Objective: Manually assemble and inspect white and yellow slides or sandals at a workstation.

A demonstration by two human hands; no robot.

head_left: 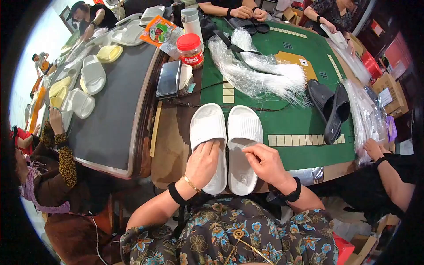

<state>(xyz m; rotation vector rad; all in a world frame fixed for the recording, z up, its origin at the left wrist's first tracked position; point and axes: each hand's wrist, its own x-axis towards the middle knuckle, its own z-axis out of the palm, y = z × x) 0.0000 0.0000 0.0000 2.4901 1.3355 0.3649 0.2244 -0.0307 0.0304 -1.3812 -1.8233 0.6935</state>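
Observation:
Two white slide sandals stand side by side at the table's near edge, toes pointing away from me. My left hand [203,165] reaches into the left sandal [206,117], its fingertips hidden beneath the strap's rear edge. Over the footbed of the right sandal [244,118], my right hand [267,163] has its fingers curled and its thumb and forefinger drawn together near the strap. Whatever that pinch may hold is too small to make out. A pair of black slide sandals [329,108] lies beyond my right hand on the green table covering.
Bundles of clear plastic strands [265,70] lie across the green covering [274,123]. A phone [168,78], a red-lidded jar [190,49] and a bottle [191,22] stand at the back left. Several pale sandals line the grey belt [115,88]. Co-workers sit around.

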